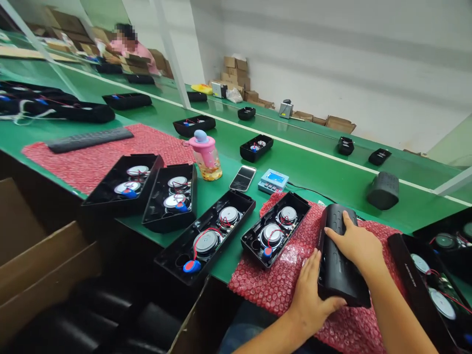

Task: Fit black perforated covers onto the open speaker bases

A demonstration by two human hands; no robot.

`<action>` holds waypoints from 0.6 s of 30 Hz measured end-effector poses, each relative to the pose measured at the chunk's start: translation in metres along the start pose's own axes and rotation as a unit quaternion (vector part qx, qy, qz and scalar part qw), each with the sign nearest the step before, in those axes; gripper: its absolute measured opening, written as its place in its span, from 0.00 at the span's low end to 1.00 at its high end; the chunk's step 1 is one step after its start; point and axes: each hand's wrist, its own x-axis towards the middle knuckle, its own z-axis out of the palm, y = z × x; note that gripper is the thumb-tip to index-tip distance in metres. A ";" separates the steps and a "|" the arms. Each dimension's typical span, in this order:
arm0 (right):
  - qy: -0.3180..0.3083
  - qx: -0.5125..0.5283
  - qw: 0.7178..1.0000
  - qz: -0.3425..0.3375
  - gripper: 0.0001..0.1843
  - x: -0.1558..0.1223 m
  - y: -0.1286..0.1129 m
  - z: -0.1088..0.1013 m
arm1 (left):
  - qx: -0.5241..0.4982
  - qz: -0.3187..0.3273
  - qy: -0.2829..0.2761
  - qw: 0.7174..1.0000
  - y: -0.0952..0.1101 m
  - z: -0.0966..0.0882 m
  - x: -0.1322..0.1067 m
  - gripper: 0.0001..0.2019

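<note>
On the red plastic bubble wrap [273,290], I steady the long black plastic speaker casing [338,268] evenly; my left hand [309,301] clasps its near corner, fingers together; my right hand [363,244] grips its rounded top, fingers spread.

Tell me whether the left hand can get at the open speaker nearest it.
Probably yes, if the left hand lets go of the black case: only red bubble wrap shows between it and the open speaker, whose top lies uncovered.

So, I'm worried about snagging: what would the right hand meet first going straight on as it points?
Beyond the long, curved black casing under it, the right hand would probably meet the thin black cable, though depth is unclear.
</note>
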 end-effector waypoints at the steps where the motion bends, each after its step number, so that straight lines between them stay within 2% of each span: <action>1: -0.001 -0.005 1.000 0.003 0.45 0.000 -0.001 -0.001 | -0.002 0.004 -0.002 1.000 0.001 -0.001 0.001 0.52; 8: -0.017 -0.031 0.999 0.021 0.46 -0.001 -0.002 -0.008 | -0.020 0.007 -0.027 0.999 0.007 -0.006 0.003 0.50; 14: -0.004 -0.036 0.999 0.030 0.47 -0.003 -0.009 -0.015 | -0.031 0.018 -0.034 0.999 0.010 -0.010 0.004 0.48; 18: -0.021 -0.048 0.998 0.028 0.47 -0.001 -0.014 -0.015 | -0.033 0.020 -0.035 0.999 0.011 -0.012 0.002 0.48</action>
